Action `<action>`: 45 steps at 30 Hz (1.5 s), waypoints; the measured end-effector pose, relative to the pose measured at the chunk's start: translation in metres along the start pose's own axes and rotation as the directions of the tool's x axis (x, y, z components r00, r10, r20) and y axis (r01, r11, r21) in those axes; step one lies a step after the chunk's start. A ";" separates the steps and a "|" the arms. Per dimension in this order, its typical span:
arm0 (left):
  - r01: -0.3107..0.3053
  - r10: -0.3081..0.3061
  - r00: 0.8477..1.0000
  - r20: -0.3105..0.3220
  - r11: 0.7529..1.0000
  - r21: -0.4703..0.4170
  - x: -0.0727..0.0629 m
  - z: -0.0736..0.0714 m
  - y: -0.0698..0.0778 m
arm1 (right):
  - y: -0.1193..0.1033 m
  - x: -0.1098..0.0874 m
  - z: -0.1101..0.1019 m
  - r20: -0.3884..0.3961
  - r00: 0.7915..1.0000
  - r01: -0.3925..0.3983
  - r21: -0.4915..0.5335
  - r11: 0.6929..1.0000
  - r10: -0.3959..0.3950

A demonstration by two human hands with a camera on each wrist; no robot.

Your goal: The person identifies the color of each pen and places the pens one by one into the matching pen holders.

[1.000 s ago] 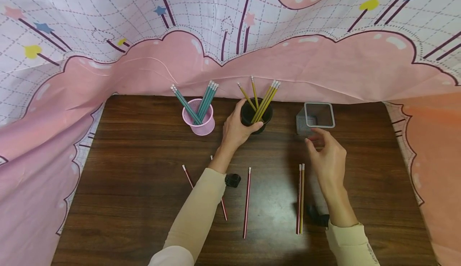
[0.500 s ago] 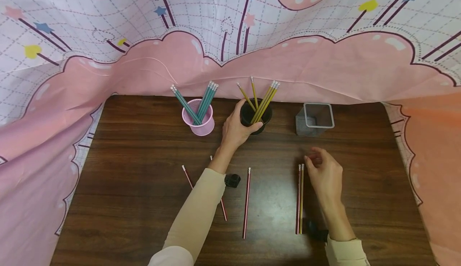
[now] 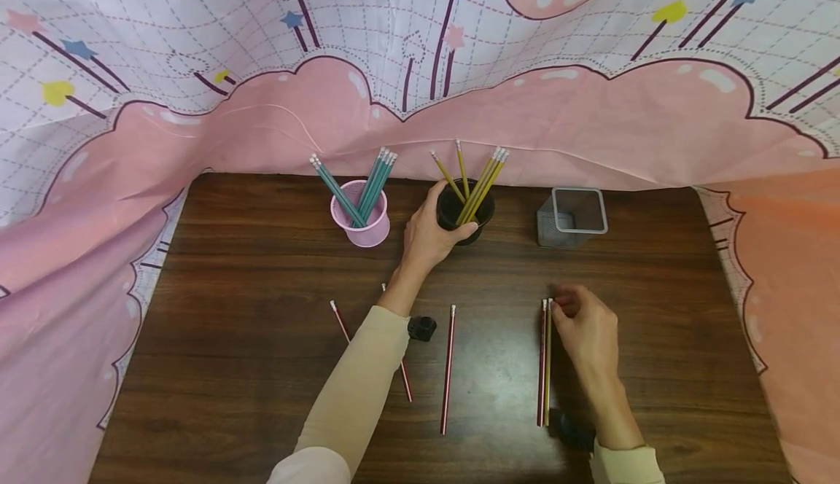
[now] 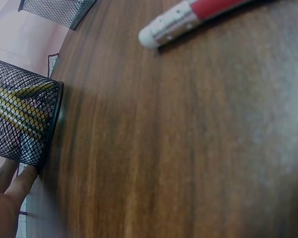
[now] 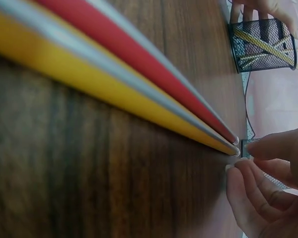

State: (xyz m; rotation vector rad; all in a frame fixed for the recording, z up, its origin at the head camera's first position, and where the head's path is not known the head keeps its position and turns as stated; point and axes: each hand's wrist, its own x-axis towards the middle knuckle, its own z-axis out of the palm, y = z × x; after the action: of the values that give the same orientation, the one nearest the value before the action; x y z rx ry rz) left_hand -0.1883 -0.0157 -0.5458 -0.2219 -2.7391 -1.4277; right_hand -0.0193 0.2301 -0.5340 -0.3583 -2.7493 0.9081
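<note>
My left hand (image 3: 428, 236) holds the black mesh pencil cup (image 3: 486, 211) at the back middle, thumb and fingers spread around its side. Several yellow pencils (image 3: 484, 191) lean in that cup. My right hand (image 3: 590, 334) hovers at the eraser end of a yellow pencil (image 3: 547, 389) that lies on the table beside a red pencil (image 3: 541, 367). In the right wrist view, a gap shows between thumb and fingers, right by the tip of the yellow pencil (image 5: 139, 113). Nothing is gripped there.
A pink mesh cup (image 3: 369, 235) with several teal pencils (image 3: 379, 185) stands at back left, a grey square mesh holder (image 3: 550, 230) at back right. Loose red pencils (image 3: 449, 367) lie in the middle and beneath the left forearm. A patterned cloth (image 3: 558, 119) hangs behind the table (image 3: 230, 324).
My right hand has come back from the grey holder, down toward the near side, to the eraser end of the yellow pencil. The left hand stays on the black cup.
</note>
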 end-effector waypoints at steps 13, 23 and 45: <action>-0.011 0.011 1.000 -0.009 1.000 -0.011 0.000 0.002 0.000 | -0.010 -0.002 0.001 0.087 0.996 0.010 -0.102 0.995 -0.001; -0.014 0.014 1.000 -0.014 1.000 -0.008 0.000 0.003 -0.001 | -0.013 -0.001 0.001 0.079 0.996 -0.030 -0.114 0.993 0.039; -0.017 0.017 1.000 -0.015 1.000 -0.017 0.000 0.003 0.000 | -0.009 0.004 -0.005 0.081 0.989 -0.117 -0.056 0.992 0.121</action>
State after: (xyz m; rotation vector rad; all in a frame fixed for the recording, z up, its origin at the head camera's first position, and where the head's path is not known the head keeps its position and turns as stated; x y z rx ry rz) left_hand -0.1887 -0.0136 -0.5475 -0.2336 -2.7073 -1.4427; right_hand -0.0229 0.2272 -0.5243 -0.5093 -2.8582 0.9022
